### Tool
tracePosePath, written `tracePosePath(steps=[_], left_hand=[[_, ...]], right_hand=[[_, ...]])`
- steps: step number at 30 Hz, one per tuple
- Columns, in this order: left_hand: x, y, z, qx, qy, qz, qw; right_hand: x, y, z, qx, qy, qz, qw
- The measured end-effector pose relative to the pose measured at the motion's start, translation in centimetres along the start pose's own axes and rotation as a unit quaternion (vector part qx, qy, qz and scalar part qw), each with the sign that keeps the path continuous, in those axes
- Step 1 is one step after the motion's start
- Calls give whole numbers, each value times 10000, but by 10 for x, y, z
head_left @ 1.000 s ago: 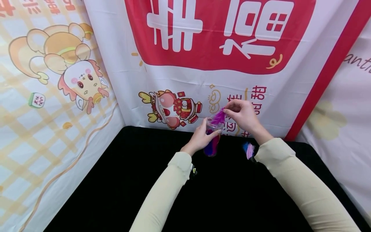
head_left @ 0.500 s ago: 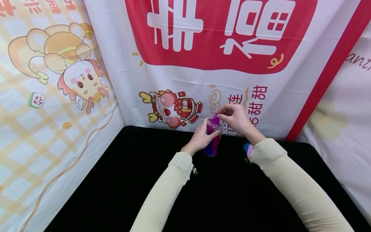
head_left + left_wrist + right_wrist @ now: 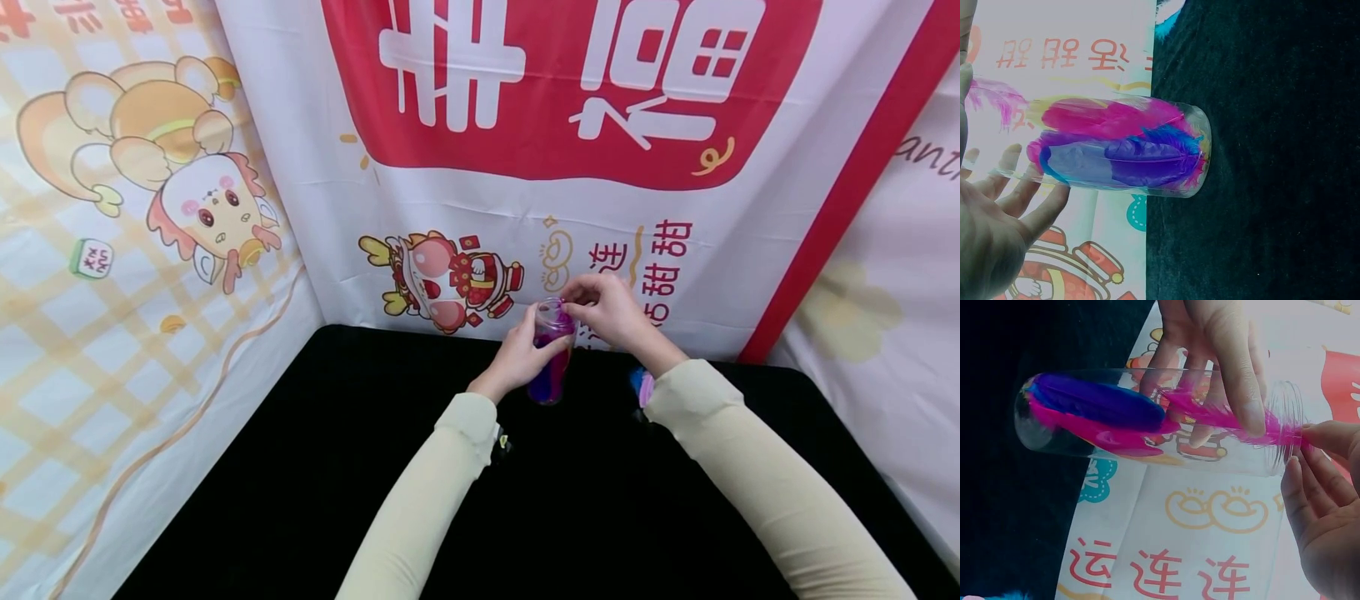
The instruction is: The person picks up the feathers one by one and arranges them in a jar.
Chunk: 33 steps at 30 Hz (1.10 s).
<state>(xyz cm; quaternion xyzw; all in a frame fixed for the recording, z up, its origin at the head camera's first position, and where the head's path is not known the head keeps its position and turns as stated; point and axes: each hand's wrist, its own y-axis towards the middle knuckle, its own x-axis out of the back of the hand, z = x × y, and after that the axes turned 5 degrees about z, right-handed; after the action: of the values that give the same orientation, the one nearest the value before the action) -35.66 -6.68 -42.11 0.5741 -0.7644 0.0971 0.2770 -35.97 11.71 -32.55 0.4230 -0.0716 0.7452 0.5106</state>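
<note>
A clear jar (image 3: 545, 387) with a threaded mouth stands near the back of the black table. Blue-purple and pink feathers (image 3: 1097, 403) fill its lower part. My left hand (image 3: 520, 350) grips the jar round its upper part, fingers on one side and thumb on the other. At the mouth, my right hand (image 3: 607, 310) pinches the end of a magenta feather (image 3: 1229, 419) between thumb and fingertips. Most of that feather lies inside the jar, above the others. In the left wrist view, the left hand (image 3: 991, 231) has its fingers spread along the glass.
Blue and pink feathers (image 3: 642, 387) lie on the table (image 3: 300, 467) beside the right sleeve, which partly covers them. Close behind the jar hangs a printed white and red cloth (image 3: 465, 208). More printed cloth (image 3: 135, 333) hangs along the left side.
My right hand has moved left and down to the jar's mouth, and the magenta feather has gone from above the rim to inside. The left hand stays on the jar.
</note>
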Motion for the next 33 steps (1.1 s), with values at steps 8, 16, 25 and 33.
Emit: tracePosePath(steps=[8, 16, 25, 33], left_hand=[[0, 0, 1, -19, -59, 47, 10000], [0, 0, 1, 25, -24, 75, 10000], [0, 1, 1, 0, 36, 74, 10000], [2, 2, 0, -15, 36, 46, 10000]], right_hand=[[-2, -1, -2, 174, -38, -31, 9998], [0, -2, -1, 126, 42, 3, 9999], [6, -6, -2, -165, 231, 91, 9996], [13, -12, -5, -95, 406, -4, 9991]])
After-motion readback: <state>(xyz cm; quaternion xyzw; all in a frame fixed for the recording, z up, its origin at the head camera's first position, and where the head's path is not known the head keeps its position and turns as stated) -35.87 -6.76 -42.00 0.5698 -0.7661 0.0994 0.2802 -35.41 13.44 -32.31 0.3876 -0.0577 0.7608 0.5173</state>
